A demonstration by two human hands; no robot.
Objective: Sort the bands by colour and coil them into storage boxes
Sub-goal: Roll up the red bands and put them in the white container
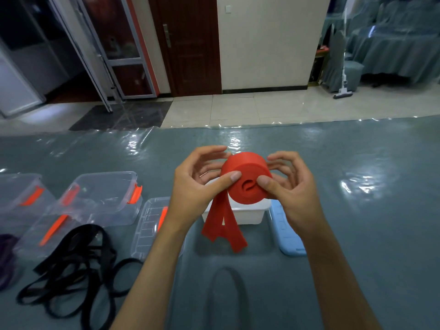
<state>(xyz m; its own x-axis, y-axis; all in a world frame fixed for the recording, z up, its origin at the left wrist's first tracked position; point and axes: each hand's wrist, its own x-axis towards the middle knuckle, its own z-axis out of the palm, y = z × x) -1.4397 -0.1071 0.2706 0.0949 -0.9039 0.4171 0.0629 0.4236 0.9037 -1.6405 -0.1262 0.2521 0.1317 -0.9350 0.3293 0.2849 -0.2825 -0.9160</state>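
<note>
- Glossy clear plastic sheeting covers the grey-blue table point(333, 210), with a tiled floor, a dark wooden door point(190, 44) and a cream wall beyond it.
- Both hands are raised over the middle of the table, holding a thick red rubber band coil point(246, 178) between them.
- The left hand point(200, 184) grips the coil's left side, thumb pressed on its face and fingers curled behind.
- The right hand point(289, 186) grips the right side, thumb beside the coil's centre hole, fingers curved round the back.
- Two loose red tails point(223, 227) hang from the coil, in front of the white plastic storage box point(247, 213), which sits right below the hands and is partly hidden by them.
- A light blue plastic lid point(287, 232) lies flat just right of that box.
- To the left stand clear plastic boxes with orange clips point(104, 198), and a clear lid point(148, 227) is partly covered by the left forearm.
- Tangled black bands point(71, 265) sprawl at lower left; purple bands point(7, 253) show at the left edge.
- A dark loop-shaped shadow or band point(226, 294) lies between the forearms; I cannot tell which.
</note>
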